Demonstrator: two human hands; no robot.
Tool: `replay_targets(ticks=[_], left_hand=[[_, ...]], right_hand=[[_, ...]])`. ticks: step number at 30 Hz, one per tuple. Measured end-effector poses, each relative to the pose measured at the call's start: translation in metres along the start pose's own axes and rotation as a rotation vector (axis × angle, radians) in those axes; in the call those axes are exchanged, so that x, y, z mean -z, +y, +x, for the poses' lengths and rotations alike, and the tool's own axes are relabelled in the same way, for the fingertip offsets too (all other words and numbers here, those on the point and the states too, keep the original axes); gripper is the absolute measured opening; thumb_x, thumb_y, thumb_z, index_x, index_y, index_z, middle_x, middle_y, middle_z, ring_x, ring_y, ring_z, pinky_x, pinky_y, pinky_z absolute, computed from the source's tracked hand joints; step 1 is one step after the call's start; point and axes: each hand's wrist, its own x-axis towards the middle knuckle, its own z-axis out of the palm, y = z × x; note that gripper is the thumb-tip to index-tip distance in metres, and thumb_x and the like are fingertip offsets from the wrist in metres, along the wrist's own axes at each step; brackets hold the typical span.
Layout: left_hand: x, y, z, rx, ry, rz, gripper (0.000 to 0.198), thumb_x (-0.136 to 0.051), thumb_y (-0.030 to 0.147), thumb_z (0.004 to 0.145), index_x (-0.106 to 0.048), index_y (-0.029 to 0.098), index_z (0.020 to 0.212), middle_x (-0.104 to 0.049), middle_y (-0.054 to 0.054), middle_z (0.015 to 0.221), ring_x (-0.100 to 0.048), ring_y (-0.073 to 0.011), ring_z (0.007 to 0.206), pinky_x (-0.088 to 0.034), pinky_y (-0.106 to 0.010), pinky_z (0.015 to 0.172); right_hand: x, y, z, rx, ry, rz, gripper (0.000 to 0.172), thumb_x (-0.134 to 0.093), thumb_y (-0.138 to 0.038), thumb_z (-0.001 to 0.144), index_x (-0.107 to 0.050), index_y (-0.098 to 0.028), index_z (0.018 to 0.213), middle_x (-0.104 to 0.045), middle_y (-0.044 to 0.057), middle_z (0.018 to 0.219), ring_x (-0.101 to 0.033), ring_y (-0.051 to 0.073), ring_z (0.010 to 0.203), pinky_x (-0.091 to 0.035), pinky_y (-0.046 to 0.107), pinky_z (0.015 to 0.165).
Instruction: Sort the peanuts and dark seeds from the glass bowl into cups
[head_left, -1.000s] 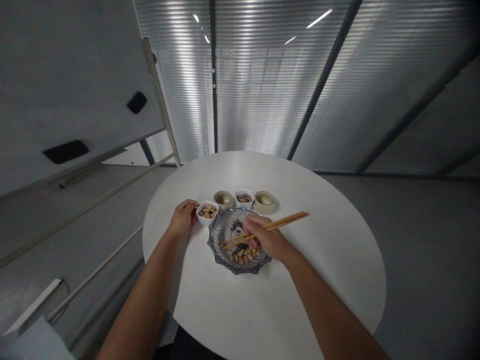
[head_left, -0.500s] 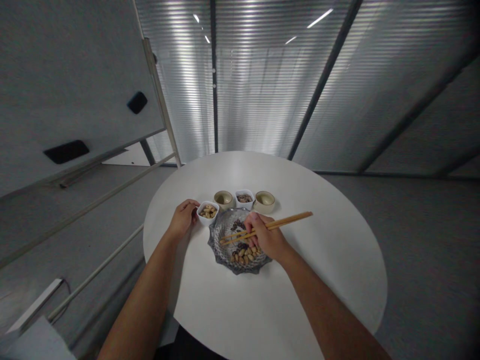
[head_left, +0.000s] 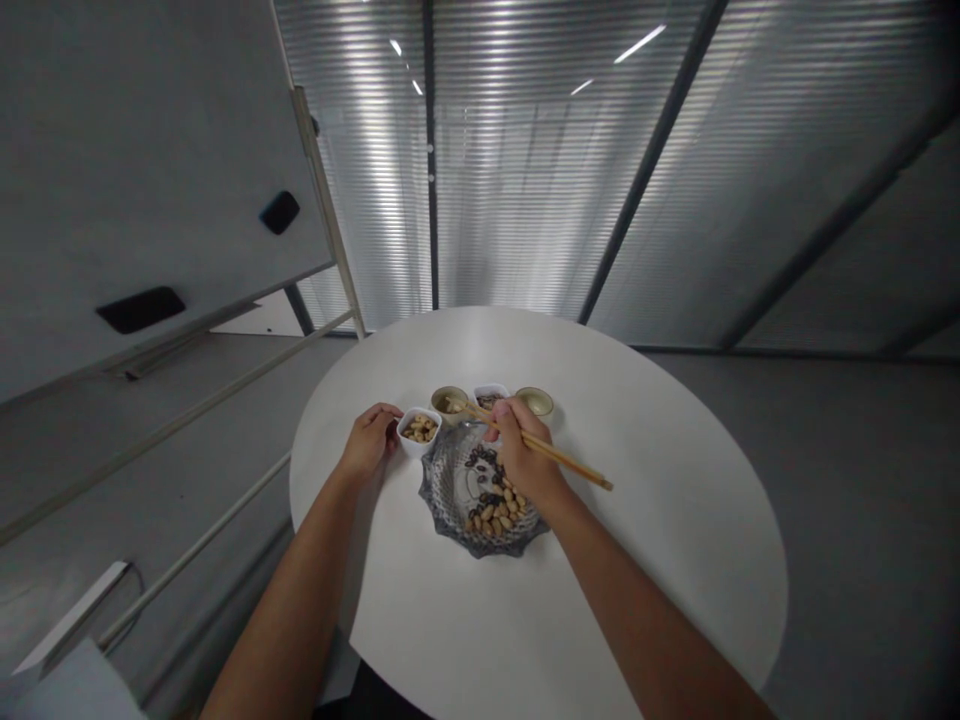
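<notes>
Between my right hand's (head_left: 519,440) fingers is a pair of wooden chopsticks (head_left: 566,462). Their tips reach the inside of the left tan cup (head_left: 437,402), by a pale piece; I cannot tell whether they grip it. The hand is above the far right edge of a scalloped glass bowl (head_left: 442,505). Pale tan nuts (head_left: 499,515) and dark seeds (head_left: 480,458) lie in that bowl. My left hand (head_left: 369,440) has curled fingers against the left side of a small white bowl (head_left: 417,446), which contains tan nuts (head_left: 421,428).
Behind my right hand stand a second white bowl (head_left: 491,388) with dark contents, partly hidden, and another tan cup (head_left: 535,400). All rest on a round white table (head_left: 637,560). A whiteboard stand (head_left: 225,400) is on the left; a blind-covered glass wall (head_left: 510,200) rises beyond.
My right hand has turned the chopsticks, and their tips have gone from over the glass bowl up and away to the left tan cup. My left hand stays at the white bowl.
</notes>
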Motion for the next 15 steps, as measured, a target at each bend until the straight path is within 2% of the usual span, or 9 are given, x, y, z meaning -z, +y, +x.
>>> replay_targets(ticks=[4, 9, 12, 15], left_hand=[[0.001, -0.002, 0.000, -0.008, -0.012, -0.008, 0.014, -0.065, 0.032, 0.075, -0.066, 0.018, 0.078, -0.053, 0.003, 0.051, -0.043, -0.0103, 0.041, -0.029, -0.022, 0.040], [0.002, -0.001, 0.002, -0.004, 0.005, 0.015, 0.014, -0.064, 0.032, 0.075, -0.066, 0.018, 0.077, -0.053, 0.003, 0.049, -0.042, -0.0103, 0.039, -0.027, -0.022, 0.039], [0.002, 0.000, 0.001, -0.001, 0.007, 0.028, 0.014, -0.063, 0.031, 0.075, -0.066, 0.018, 0.077, -0.053, 0.003, 0.049, -0.042, -0.0103, 0.039, -0.027, -0.022, 0.039], [0.001, 0.000, 0.000, -0.015, 0.013, 0.023, 0.014, -0.063, 0.031, 0.075, -0.066, 0.018, 0.077, -0.053, 0.003, 0.050, -0.043, -0.0106, 0.040, -0.029, -0.023, 0.040]], right_hand=[[0.012, 0.002, -0.006, 0.001, 0.028, 0.006, 0.040, -0.046, -0.056, 0.102, -0.057, -0.024, 0.081, -0.061, 0.001, 0.069, -0.061, 0.021, 0.072, -0.048, 0.032, 0.069], [0.030, 0.001, -0.009, -0.078, 0.027, 0.154, 0.039, -0.052, -0.052, 0.097, -0.055, -0.024, 0.070, -0.052, -0.002, 0.052, -0.054, 0.018, 0.054, -0.046, 0.032, 0.058], [0.041, -0.004, -0.006, -0.142, -0.034, 0.272, 0.041, -0.059, -0.052, 0.090, -0.053, -0.024, 0.062, -0.041, -0.004, 0.043, -0.045, 0.015, 0.040, -0.037, 0.030, 0.044], [0.052, -0.008, -0.003, -0.205, -0.166, 0.312, 0.047, -0.060, -0.055, 0.085, -0.049, -0.022, 0.054, -0.043, -0.003, 0.045, -0.040, 0.012, 0.035, -0.024, 0.027, 0.037]])
